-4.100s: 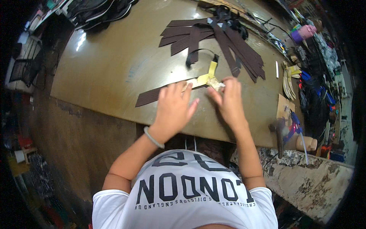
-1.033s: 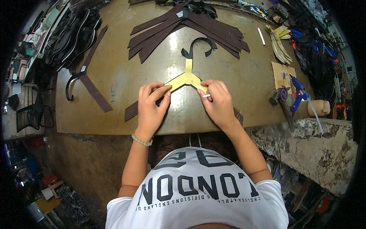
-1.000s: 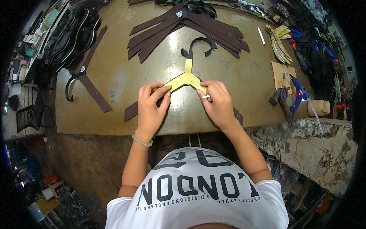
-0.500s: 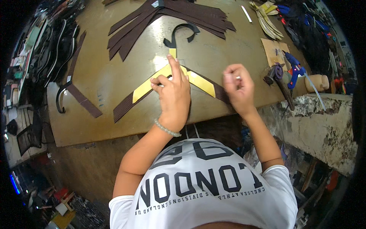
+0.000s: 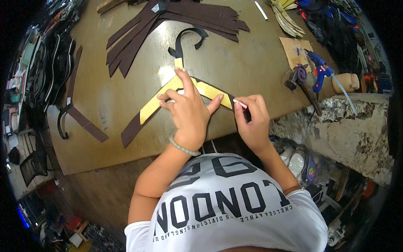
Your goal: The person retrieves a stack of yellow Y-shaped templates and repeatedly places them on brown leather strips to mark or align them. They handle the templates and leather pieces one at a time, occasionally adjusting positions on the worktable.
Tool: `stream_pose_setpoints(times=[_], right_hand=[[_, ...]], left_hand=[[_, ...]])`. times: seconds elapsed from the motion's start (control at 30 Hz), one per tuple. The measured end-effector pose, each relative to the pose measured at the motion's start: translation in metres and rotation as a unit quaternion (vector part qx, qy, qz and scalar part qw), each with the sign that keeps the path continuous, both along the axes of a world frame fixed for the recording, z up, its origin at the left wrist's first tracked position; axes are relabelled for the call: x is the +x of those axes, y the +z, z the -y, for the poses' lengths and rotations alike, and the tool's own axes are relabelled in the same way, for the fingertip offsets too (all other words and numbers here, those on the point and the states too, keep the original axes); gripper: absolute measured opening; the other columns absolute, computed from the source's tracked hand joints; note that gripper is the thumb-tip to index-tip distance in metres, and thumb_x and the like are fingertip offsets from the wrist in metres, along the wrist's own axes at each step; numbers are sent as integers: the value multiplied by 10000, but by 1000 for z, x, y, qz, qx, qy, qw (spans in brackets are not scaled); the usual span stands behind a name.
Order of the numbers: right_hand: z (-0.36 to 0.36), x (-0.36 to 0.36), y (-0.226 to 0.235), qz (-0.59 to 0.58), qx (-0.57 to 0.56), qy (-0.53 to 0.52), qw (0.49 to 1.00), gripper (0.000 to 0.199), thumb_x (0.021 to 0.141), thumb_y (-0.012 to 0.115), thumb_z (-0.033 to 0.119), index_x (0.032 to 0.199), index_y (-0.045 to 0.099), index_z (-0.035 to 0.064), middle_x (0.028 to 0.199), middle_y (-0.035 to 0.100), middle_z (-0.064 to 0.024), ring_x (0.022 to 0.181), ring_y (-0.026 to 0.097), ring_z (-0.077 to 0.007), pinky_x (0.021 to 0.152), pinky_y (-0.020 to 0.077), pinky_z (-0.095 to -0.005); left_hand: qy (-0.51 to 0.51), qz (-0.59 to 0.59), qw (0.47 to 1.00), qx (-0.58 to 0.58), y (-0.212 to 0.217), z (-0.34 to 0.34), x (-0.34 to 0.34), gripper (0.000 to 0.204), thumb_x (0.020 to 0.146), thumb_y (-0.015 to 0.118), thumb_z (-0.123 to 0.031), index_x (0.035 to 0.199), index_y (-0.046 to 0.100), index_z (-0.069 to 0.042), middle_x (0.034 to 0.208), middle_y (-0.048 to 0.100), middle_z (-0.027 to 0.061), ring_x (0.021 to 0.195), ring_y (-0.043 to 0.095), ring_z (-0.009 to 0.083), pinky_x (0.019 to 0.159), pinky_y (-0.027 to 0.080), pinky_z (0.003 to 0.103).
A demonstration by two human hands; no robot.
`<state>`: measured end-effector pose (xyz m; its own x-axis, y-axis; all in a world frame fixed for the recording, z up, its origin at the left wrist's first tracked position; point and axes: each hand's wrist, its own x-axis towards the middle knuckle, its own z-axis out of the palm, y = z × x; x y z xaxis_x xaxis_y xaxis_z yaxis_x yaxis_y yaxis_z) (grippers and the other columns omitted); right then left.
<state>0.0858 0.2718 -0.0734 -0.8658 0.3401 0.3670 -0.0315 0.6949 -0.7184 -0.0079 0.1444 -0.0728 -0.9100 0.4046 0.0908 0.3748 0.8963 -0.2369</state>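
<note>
Pinning the yellow-and-brown hanger-shaped leather piece (image 5: 184,90) flat at frame centre with our spread left hand (image 5: 189,111), our right hand (image 5: 252,119) pinches a thin white strip (image 5: 240,103), which a slip could tear.

hanger (image 5: 180,84) mid-table (image 5: 252,63); strips (image 5: 176,21) behind it | glue gun (image 5: 321,71) right (table edge)

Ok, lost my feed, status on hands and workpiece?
Left hand flat on yellow-and-brown hanger-shaped piece. Right hand pinching small white strip at its end. Nothing in the way.
</note>
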Motion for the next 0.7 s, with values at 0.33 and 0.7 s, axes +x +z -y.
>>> stream_pose_setpoints(times=[0.33, 0.7], right_hand=[[0, -12, -3, 57, 44, -19, 997, 99, 843, 667, 41, 935, 653, 7, 873, 571, -121, 777, 597, -292, 662, 489, -388], [11, 7, 17, 140, 220, 41, 965, 152, 828, 664, 60, 972, 650, 16, 949, 594, -139, 869, 621, -334, 748, 534, -417]], left_hand=[[-5, 31, 999, -22, 6, -7, -1, 1165, 770, 442, -851, 1324, 475, 173, 1431, 383, 254, 906, 626, 563, 776, 556, 549], [5, 8, 998, -67, 2, -11, -2, 1190, 741, 414, -891, 1329, 481, 141, 1388, 419, 247, 846, 651, 553, 743, 571, 539]])
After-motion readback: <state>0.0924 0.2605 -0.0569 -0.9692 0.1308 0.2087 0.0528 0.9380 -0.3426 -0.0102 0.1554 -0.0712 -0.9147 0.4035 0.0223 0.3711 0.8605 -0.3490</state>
